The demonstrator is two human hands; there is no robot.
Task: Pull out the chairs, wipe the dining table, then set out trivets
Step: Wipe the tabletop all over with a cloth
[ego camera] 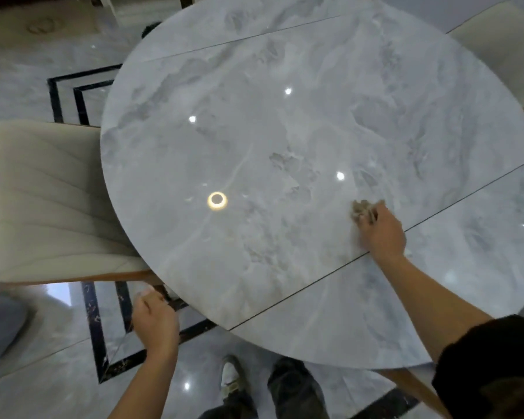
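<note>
Head view.

1. Table (285, 131): round, with a glossy grey marble-pattern tabletop. Two thin straight seams cross it, one near the far edge and one near the near edge. Ceiling lights reflect on the surface as bright spots and one ring.

2. Cloth (362, 208): small, crumpled, beige-brown. It lies on the tabletop right of centre, just beyond the near seam and well in from the right edge. It sits under and ahead of the fingers of the right hand (381, 234), and a tuft shows past the fingertips on the far side.

3. Right hand: palm down, fingers curled over the cloth and gripping it against the tabletop. The wrist crosses the near seam. The bare forearm runs back over the near-right part of the tabletop to a black sleeve (496, 358).

4. Left hand (155, 320): off the tabletop, just outside its near-left edge and above the floor (58, 373), well apart from the cloth. The back of the hand faces the camera and the fingers curl downward. Whether they hold anything cannot be told, because the frame is blurred there.

5. Chairs: one cream padded chair (43, 201) stands at the left edge, its seat partly under the tabletop. A second cream chair (502, 46) stands at the far-right edge.

6. Floor: glossy grey tile with black inlaid bands.
</note>
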